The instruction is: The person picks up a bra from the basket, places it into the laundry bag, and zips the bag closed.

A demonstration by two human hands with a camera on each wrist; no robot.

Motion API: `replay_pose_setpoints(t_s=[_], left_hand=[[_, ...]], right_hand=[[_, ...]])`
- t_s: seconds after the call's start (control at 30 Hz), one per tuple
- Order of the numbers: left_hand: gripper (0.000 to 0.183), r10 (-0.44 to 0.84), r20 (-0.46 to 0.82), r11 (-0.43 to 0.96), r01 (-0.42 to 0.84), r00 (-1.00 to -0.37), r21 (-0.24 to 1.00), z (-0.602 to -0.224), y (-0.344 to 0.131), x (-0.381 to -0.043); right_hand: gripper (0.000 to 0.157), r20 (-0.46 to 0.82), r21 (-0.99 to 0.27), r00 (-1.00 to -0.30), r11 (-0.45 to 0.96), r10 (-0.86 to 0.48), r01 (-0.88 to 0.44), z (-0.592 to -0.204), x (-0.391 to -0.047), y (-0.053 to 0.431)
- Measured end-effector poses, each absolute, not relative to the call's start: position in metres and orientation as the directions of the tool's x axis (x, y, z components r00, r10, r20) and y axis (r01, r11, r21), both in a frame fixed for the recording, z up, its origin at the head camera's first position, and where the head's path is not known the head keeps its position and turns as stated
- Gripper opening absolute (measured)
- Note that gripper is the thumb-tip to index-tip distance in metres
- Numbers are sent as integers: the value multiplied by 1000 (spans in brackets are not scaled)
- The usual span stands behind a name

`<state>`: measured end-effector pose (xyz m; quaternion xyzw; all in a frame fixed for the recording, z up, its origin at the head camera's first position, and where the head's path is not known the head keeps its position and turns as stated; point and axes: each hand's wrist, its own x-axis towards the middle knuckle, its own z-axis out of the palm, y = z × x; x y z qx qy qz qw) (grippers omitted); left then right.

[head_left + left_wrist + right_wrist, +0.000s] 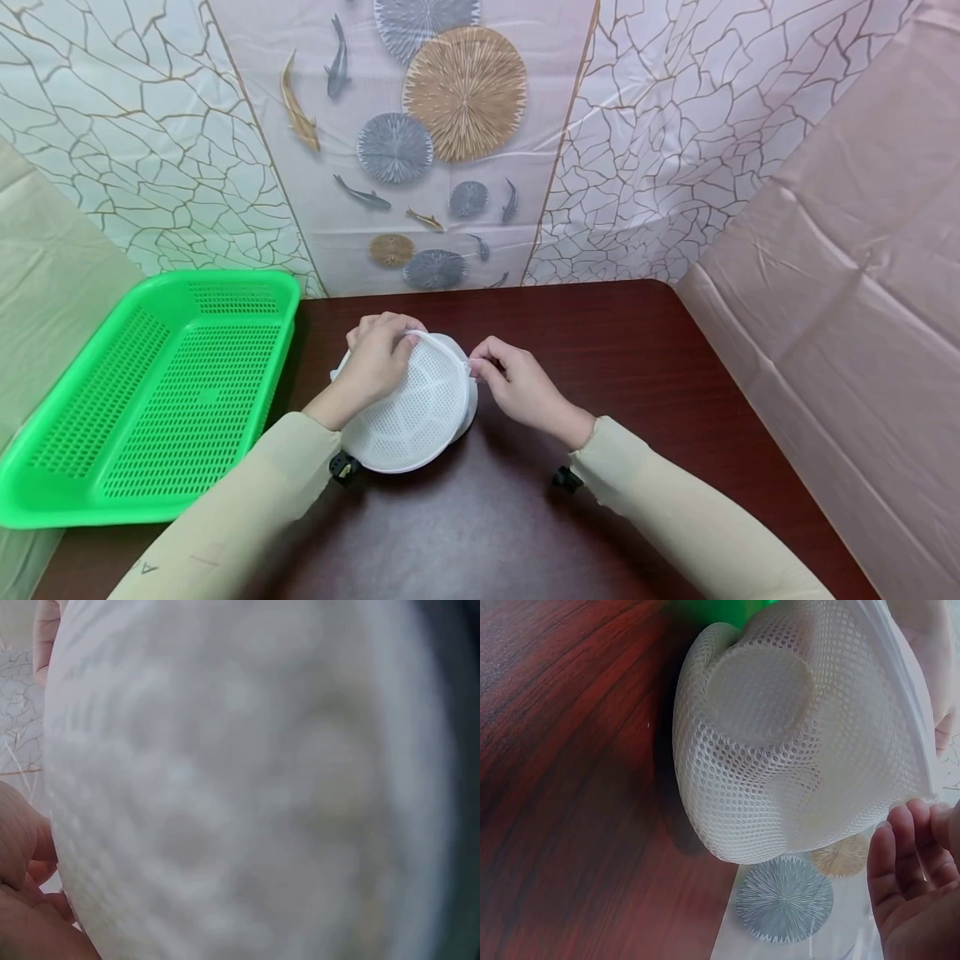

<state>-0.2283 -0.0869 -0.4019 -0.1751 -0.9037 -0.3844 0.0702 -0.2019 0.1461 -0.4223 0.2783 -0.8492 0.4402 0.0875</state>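
A round white mesh laundry bag (408,408) is held tilted over the table, its disc-shaped face towards me in the head view. The left hand (375,354) grips its upper left rim, thumb on the mesh face. At the right edge, the fingertips of the right hand (517,383) pinch the rim by the white seam. Seen from the right wrist, the mesh side (757,772) bulges out, with a round shape showing through the mesh. Blurred white mesh (225,780) fills most of the left wrist view.
A green plastic basket (281,358) with a slotted floor stands to the left on the dark red-brown table (600,350). Patterned cloth (637,125) hangs behind the table, and plain beige cloth (840,275) lines the right side.
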Motion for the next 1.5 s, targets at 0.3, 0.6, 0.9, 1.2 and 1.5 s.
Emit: replay_pose_setpoints(t_s=[0.3,0.6,0.9,1.2,1.5], left_hand=[[16,217,265,647,342,-939,682,-404,-93,-232],[17,206,219,631,300,-954,715,-405,-97,-235],[38,361,265,641,444,-894,626,-401,-86,-226],[17,454,369,595,584,-811,552,-401,-72,-219],[12,393,370,603,540,-842,587,-402,-73,-224]], right_hand=[[7,382,-704,-825,448,-415,-551,-423,-198,148],[6,375,-716,-831,441,-410,-541,-426,-198,149],[5,370,-764,-858,408,-357,-500,-428,-201,149],[5,406,-751,-836,386,-369,-535,-423,-198,144],[6,426,-691,-814,439,-396,-575,-422,-196,143]])
